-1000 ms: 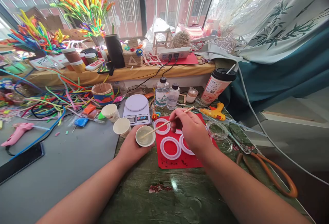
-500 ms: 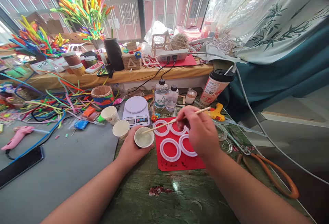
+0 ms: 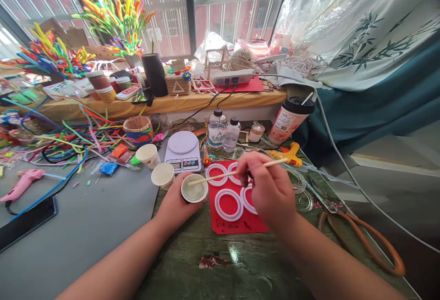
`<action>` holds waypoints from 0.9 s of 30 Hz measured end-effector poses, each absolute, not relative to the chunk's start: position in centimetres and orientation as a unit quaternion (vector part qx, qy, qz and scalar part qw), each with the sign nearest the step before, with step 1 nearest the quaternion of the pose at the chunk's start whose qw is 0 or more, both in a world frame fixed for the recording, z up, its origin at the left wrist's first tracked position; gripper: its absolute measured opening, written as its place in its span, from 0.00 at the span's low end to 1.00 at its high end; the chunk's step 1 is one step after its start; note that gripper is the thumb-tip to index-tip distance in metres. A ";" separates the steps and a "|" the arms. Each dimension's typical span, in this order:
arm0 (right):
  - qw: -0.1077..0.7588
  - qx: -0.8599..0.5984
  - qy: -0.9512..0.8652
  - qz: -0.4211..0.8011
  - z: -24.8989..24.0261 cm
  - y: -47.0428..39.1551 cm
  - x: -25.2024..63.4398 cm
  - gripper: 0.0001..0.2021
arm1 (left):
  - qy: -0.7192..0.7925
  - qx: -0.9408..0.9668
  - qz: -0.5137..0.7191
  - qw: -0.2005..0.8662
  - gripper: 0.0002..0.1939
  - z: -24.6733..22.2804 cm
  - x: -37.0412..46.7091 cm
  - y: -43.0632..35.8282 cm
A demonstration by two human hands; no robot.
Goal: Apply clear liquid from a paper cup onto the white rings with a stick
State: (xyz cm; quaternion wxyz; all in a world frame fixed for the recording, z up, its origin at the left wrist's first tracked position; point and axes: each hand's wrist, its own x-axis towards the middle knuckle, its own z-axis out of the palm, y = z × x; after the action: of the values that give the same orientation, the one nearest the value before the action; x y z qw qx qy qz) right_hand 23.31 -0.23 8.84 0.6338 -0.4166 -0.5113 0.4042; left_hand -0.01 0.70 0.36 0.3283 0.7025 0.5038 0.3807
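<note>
Holds paper cup (image 3: 204,191) just left of red sheet (image 3: 237,227) on bench (image 3: 185,258), in closed grip of left hand (image 3: 176,207), and wooden stick (image 3: 220,176) pinched in right hand (image 3: 271,185), with tip (image 3: 189,183) seemingly in cloudy contents (image 3: 193,193); best stirred slowly.

Table front: a wide stretch of bare wood (image 3: 192,272) lies open between the forearms, up to the red sheet (image 3: 223,227).
Between hands: a stick (image 3: 233,173) spans from the right hand (image 3: 270,187) to the held cup (image 3: 193,190), barring a straight pass low over the rings (image 3: 228,217).
Left hand (image 3: 175,203): two paper cups (image 3: 163,176) crowd its far left side.
Behind: the scale (image 3: 183,143) and two bottles (image 3: 231,137) block the way at table height.
Right side: scissors (image 3: 369,233), clear tubing (image 3: 297,178) and a yellow glue gun (image 3: 290,154) clutter the wood.
Grey mat (image 3: 99,217): open between the left forearm and the phone (image 3: 27,222); tangled strips (image 3: 79,130) obstruct its far end.
</note>
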 end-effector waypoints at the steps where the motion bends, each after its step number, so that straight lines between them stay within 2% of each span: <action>1: 0.615 -0.401 -0.556 0.389 8.9 -0.6 23.2 0.18 | 0.500 0.704 0.382 0.329 0.25 0.4 0.0 0.7; 4: 0.554 -0.404 -0.603 0.408 8.3 -0.8 22.6 0.16 | 0.495 0.703 0.388 0.331 0.23 0.4 0.1 0.6; 8: 0.586 -0.438 -0.533 0.425 6.6 0.8 22.2 0.22 | 0.503 0.696 0.387 0.335 0.23 0.7 0.1 0.5; 12: 0.619 -0.458 -0.486 0.413 6.3 1.3 22.8 0.22 | 0.502 0.698 0.384 0.337 0.23 1.0 0.1 0.5; 19: 0.566 -0.423 -0.561 0.431 7.5 -1.2 22.4 0.17 | 0.495 0.705 0.378 0.340 0.20 0.9 0.2 0.6; 27: 0.582 -0.466 -0.416 0.519 4.8 1.7 21.9 0.23 | 0.492 0.704 0.380 0.343 0.19 1.4 0.2 0.4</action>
State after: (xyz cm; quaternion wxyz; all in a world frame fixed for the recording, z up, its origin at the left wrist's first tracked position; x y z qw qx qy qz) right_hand 21.87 1.69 4.84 0.5825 -0.4665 -0.4163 0.5195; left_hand 0.18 0.37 1.39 0.3430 0.7040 0.4920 0.3803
